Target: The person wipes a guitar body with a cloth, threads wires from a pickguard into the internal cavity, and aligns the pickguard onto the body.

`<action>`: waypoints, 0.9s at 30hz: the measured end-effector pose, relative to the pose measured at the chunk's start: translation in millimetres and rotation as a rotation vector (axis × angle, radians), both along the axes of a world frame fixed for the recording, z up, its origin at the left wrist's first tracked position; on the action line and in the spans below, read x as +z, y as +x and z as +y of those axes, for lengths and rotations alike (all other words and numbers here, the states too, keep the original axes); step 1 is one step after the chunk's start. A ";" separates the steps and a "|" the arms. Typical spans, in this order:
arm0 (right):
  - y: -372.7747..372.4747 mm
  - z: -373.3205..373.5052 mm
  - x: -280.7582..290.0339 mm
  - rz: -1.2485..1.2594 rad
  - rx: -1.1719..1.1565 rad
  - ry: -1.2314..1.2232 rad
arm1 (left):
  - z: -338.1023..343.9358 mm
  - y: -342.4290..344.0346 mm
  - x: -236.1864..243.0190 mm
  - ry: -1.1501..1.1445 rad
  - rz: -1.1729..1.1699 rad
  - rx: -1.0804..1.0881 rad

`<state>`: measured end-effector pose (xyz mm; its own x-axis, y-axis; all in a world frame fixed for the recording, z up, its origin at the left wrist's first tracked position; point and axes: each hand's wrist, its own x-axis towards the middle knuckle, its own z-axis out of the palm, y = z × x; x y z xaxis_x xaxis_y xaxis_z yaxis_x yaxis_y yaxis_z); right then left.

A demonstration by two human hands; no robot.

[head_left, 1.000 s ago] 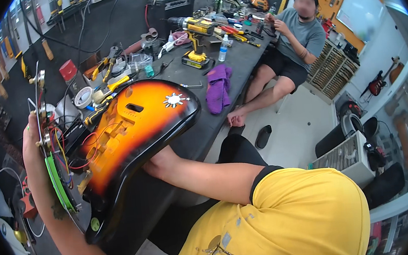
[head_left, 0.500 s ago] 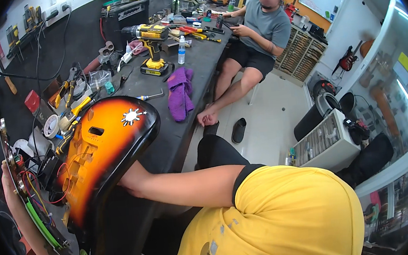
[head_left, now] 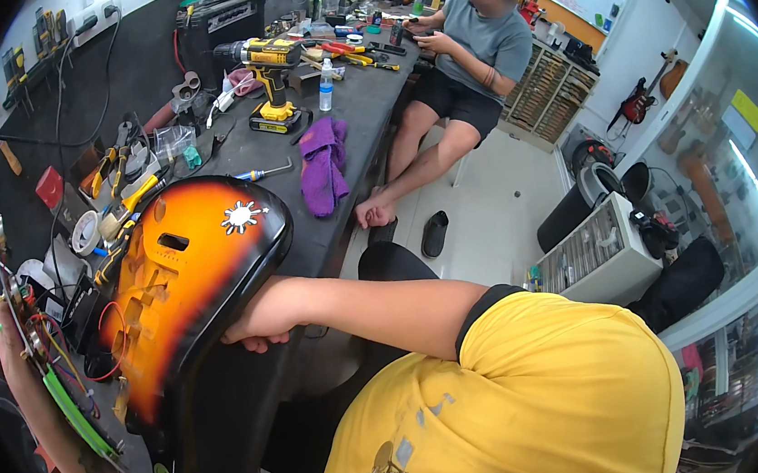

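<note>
My left hand (head_left: 9, 334), at the far left, holds the pickguard assembly (head_left: 76, 402) upright on edge, with its green layer, metal pots and coloured wires showing. The sunburst guitar body (head_left: 185, 282) lies beside it, routed cavities exposed and a white sun decal near its rim. Wires run between assembly and body. My right hand (head_left: 258, 323) is at the body's right edge with fingers curled; what they grip is hidden under the body. A purple cloth (head_left: 325, 169) lies just beyond the body.
Tools crowd the dark bench (head_left: 306, 234): a yellow drill (head_left: 272, 87), screwdrivers, pliers, a small bottle (head_left: 325, 87). A co-worker (head_left: 485, 53) sits at the bench, hands raised around a small object. A drawer unit (head_left: 590, 248) and black bin (head_left: 568, 214) stand to the right.
My head view has shifted, and the guitar body and pickguard sit farther left in view. My right hand shows more of its curled fingers. The co-worker's hands have lowered slightly.
</note>
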<state>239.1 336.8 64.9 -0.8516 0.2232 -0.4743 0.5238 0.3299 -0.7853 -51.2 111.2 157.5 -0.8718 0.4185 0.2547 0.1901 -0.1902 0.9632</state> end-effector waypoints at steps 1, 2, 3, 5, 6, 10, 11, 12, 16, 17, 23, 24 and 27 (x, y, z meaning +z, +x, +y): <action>2.6 -1.4 0.9 0.002 0.003 -0.002 | -0.5 -3.3 -4.0 -0.020 0.017 -0.013; 6.2 -2.8 2.1 0.036 -0.019 -0.013 | -2.8 -8.2 -9.0 -0.058 0.052 -0.029; 9.6 -3.8 3.3 0.069 -0.045 -0.025 | -3.0 -9.6 -12.5 -0.103 0.120 -0.061; 13.6 -4.7 10.0 0.042 -0.025 0.007 | -4.4 -16.6 -19.3 -0.186 0.219 -0.108; 15.0 -5.6 12.9 0.015 -0.006 0.041 | -3.3 -21.2 -22.9 -0.229 0.250 -0.131; 20.9 -4.7 10.2 -0.017 0.026 0.114 | 6.4 -12.5 -25.2 -0.344 0.232 -0.199; 21.8 -0.2 -1.4 -0.010 0.077 0.170 | 11.2 -10.4 -27.4 -0.356 0.260 -0.237; 24.0 2.2 -10.1 -0.003 0.129 0.226 | 16.8 -9.1 -23.3 -0.412 0.289 -0.303; 39.4 -3.9 -5.5 0.127 0.161 0.622 | 27.7 1.7 -26.7 -0.454 0.283 -0.269; 41.8 -7.5 12.9 0.030 0.199 0.582 | 27.7 3.5 -27.1 -0.435 0.287 -0.295; 55.8 -15.9 35.5 -0.067 0.260 0.551 | 34.5 16.8 -28.2 -0.428 0.381 -0.314; 59.2 -16.5 36.1 -0.050 0.269 0.550 | 35.5 18.6 -27.3 -0.429 0.382 -0.312; 68.7 -14.2 35.8 0.039 0.207 0.560 | 41.2 28.5 -31.0 -0.486 0.474 -0.288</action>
<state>307.8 322.5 100.7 -0.9184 0.2580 -0.2998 0.3789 0.7914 -0.4797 -22.8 152.3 126.5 -0.5526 0.7758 0.3047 0.6143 0.1319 0.7780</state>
